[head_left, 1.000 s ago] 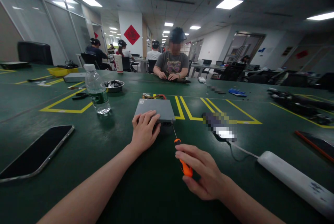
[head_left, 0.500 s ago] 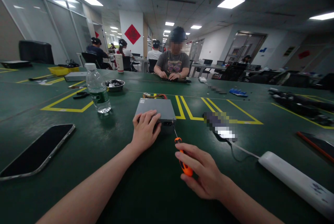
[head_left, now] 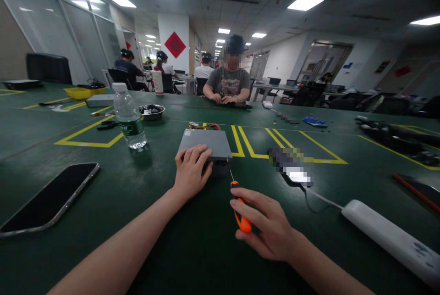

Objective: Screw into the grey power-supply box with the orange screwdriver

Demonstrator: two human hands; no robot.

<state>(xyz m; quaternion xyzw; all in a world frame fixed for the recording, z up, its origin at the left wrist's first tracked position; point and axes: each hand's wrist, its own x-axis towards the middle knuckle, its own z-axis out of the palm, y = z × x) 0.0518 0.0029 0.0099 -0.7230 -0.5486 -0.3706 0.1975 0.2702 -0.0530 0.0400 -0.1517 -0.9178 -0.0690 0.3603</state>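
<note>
A flat grey computer power supply (head_left: 209, 139) lies on the green table, a bundle of coloured wires (head_left: 206, 126) at its far side. My left hand (head_left: 193, 166) grips its near left part, fingers over the top and thumb at the front face. Between the fingers and thumb of my right hand (head_left: 266, 221) is an orange and black screwdriver (head_left: 240, 214). Its thin shaft points away from me, and the tip meets the near right corner of the power supply. Whether a screw is there is too small to tell.
Left of me are a phone (head_left: 51, 198), a water bottle (head_left: 129, 118) and a metal bowl (head_left: 151, 112) of small parts. To the right lie a lit phone (head_left: 290, 166) on a cable and a white power strip (head_left: 388, 235). Across the table sits a person (head_left: 227, 81).
The screwdriver's handle end has shifted slightly left, and my right fingers have moved a little with it. My left hand and the power supply stay in place.
</note>
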